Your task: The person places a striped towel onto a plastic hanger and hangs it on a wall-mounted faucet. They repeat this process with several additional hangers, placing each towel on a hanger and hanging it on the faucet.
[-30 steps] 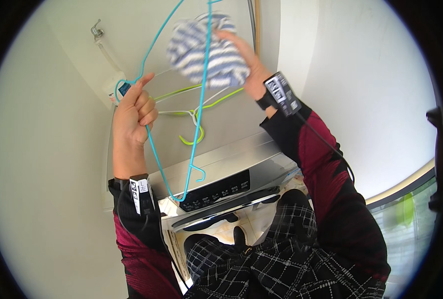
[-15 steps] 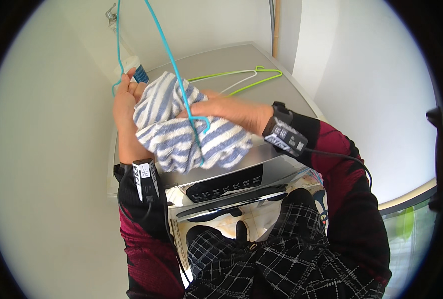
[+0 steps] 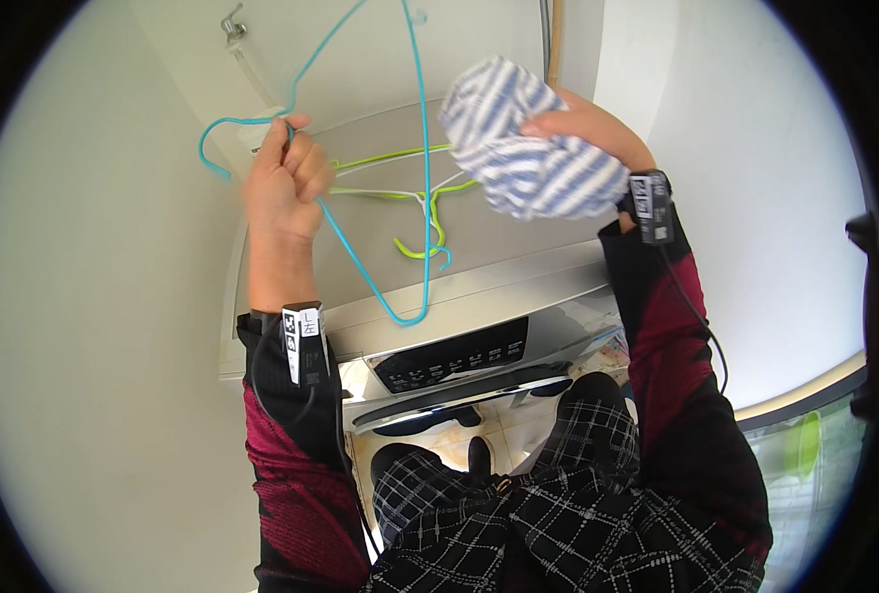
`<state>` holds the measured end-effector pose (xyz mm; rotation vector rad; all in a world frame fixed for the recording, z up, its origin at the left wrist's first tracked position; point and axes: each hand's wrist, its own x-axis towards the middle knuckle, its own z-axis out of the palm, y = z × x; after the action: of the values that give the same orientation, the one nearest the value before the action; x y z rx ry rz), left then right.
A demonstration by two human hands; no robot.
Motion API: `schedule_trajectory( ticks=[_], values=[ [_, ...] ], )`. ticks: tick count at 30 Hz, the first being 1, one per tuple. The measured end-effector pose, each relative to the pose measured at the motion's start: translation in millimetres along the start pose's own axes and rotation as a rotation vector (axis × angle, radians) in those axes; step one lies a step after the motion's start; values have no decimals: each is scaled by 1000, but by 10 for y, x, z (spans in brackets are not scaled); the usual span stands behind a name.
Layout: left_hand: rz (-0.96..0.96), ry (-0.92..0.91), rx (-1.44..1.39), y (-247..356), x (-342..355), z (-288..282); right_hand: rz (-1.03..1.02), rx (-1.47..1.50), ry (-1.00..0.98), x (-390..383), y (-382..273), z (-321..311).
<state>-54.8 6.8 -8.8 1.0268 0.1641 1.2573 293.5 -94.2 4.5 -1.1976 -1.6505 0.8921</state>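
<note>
My left hand [image 3: 286, 178] is closed around a blue wire hanger [image 3: 424, 128] just beside its hook. The hanger is held up over the grey lid of a washing machine [image 3: 360, 237], tilted, and its top part runs out of view. In my right hand [image 3: 593, 128] is a bunched blue-and-white striped cloth [image 3: 548, 178], gripped with the thumb on top and the other fingers hidden behind it. Whether it is a towel or a garment, I cannot tell. The cloth hangs in the air right of the hanger, apart from it.
On the lid lie a green hanger [image 3: 438, 232] and a white hanger [image 3: 370, 192], overlapping. A black control panel [image 3: 451, 354] runs along the machine's front. A tap [image 3: 233, 28] is on the wall behind. Walls stand close on both sides.
My right hand has carried the striped cloth right and away from the blue hanger. The hanger has turned in my left hand. The lid's hangers now show more.
</note>
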Motion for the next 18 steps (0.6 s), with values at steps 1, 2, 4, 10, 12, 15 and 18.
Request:
schedule_trajectory(
  ticks=[1, 2, 4, 10, 12, 15, 18],
  values=[
    [-17, 9, -25, -10, 10, -8, 17, 33, 2, -80, 62, -33],
    [-30, -16, -58, -20, 22, -16, 33, 66, 1, -114, 103, -59],
    [-42, -16, -103, -35, 41, -38, 162, -139, -94, -184, 193, -63],
    [-19, 25, -118, -43, 66, -58, 133, -305, -10, -147, 313, 66],
    [-8, 52, -65, -38, 45, -31, -82, -358, 384, -176, 239, 102],
    [66, 106, 24, -44, -2, 46, -292, -270, 743, -308, 5, 239],
    [176, 158, 89, -65, -39, 120, -357, -151, 599, -696, -250, 606]
  ],
)
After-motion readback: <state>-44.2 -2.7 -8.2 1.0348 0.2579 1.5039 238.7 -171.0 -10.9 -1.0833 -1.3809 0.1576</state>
